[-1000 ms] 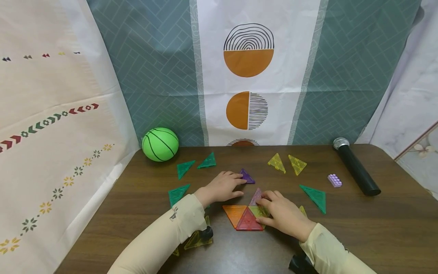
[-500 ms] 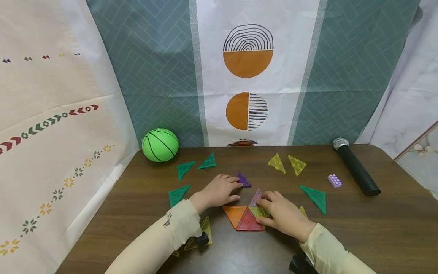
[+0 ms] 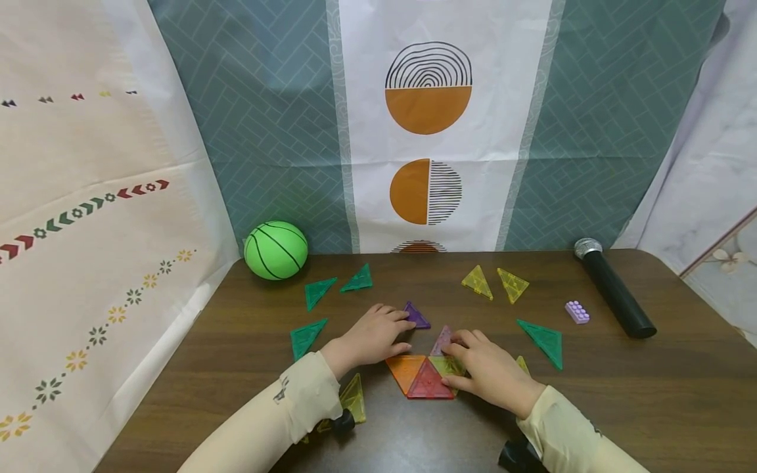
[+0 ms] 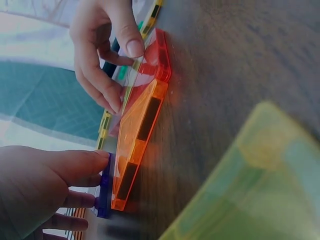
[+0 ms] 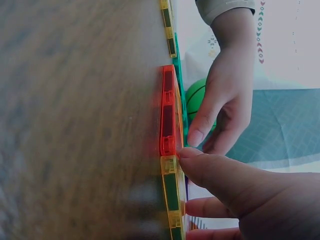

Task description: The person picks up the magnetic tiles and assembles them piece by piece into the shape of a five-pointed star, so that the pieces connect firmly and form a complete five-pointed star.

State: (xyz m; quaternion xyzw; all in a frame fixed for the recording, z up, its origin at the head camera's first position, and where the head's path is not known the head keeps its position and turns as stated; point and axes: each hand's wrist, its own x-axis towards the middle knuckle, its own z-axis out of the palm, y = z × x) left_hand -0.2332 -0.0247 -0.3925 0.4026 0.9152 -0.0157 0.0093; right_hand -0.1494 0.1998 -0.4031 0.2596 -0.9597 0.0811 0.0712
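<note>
My left hand (image 3: 374, 336) touches a purple triangular magnetic tile (image 3: 418, 318) with its fingertips, at the tile's left edge. In the left wrist view that purple tile (image 4: 104, 192) stands close beside the orange tile's edge. A flat group of joined tiles lies just nearer: orange triangle (image 3: 405, 369), red triangle (image 3: 430, 383) and yellow-green triangle (image 3: 445, 365), with a pink triangle (image 3: 441, 341) at the top. Over the group's right side rests my right hand (image 3: 495, 373), its fingers on the pink tile and its thumb at the red tile's corner. It partly hides the yellow-green tile.
Several green triangles (image 3: 305, 337) and yellow triangles (image 3: 512, 285) lie spread around on the brown table (image 3: 650, 407). A green ball (image 3: 276, 251) sits at the back left. To the right are a lilac brick (image 3: 577, 312) and a black microphone (image 3: 616, 289).
My left hand has drawn the purple triangle leftward and nearer, toward the joined tiles. The right hand has stayed in place on the group.
</note>
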